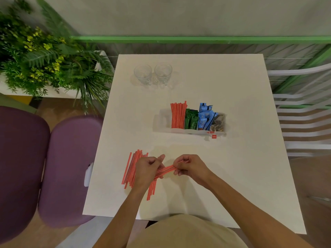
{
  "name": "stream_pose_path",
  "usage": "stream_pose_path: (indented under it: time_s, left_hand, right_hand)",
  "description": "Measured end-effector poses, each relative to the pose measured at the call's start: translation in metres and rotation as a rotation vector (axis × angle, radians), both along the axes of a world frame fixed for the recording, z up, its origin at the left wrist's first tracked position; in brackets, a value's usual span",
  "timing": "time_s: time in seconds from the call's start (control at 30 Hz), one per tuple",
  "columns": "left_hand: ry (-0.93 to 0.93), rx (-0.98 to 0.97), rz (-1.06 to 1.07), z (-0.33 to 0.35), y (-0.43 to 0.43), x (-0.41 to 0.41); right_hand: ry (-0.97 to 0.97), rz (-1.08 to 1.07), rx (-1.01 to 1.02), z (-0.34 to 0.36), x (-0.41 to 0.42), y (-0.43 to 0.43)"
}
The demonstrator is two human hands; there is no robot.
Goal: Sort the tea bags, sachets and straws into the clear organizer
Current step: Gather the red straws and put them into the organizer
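On the white table (241,176) a clear organizer (162,120) holds upright red straws (177,115), green sachets (191,119), blue sachets (205,117) and tea bags (218,122), left to right. Its leftmost compartment looks bare. A loose pile of red straws (131,169) lies near the front left. My left hand (147,170) and my right hand (189,166) both grip one small bundle of red straws (165,170) stretched between them just above the table, beside the pile.
Two clear glasses (153,73) stand at the table's far side. Purple chairs (69,167) sit to the left, a white slatted chair (304,113) to the right. Green plants (44,59) fill the far left corner. A red tea tag (214,136) hangs before the organizer.
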State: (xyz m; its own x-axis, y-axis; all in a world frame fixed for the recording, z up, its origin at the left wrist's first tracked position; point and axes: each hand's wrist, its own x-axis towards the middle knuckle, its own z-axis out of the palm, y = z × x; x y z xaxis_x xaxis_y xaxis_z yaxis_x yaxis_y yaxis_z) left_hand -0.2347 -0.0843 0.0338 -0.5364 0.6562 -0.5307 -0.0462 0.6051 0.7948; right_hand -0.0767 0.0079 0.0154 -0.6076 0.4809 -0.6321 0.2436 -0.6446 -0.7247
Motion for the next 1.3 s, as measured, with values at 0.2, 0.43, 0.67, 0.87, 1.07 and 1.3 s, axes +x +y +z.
stream_pose_path:
  time_s: [0.2,0.43,0.67,0.87,1.07,1.3]
  left_hand:
    - [0.040,-0.008,-0.033,0.004,0.010,0.005]
    - [0.024,0.070,-0.372,0.015,0.007,0.004]
    - [0.002,0.084,-0.368,0.009,0.011,-0.001]
    - [-0.083,0.074,-0.251,0.003,0.015,-0.009]
    - [-0.090,0.102,-0.217,-0.005,0.024,-0.010]
    - [-0.206,0.129,-0.027,-0.015,0.029,-0.012]
  right_hand:
    - [0.025,0.008,-0.030,0.000,-0.005,-0.008]
    - [0.009,-0.131,-0.092,0.000,0.000,0.008]
    - [0.017,-0.062,-0.123,0.002,0.003,0.013]
    - [0.012,-0.131,-0.028,0.007,0.006,0.030]
    - [-0.025,-0.077,0.030,0.013,0.002,0.048]
    - [-0.198,0.242,0.339,0.044,-0.014,0.114]
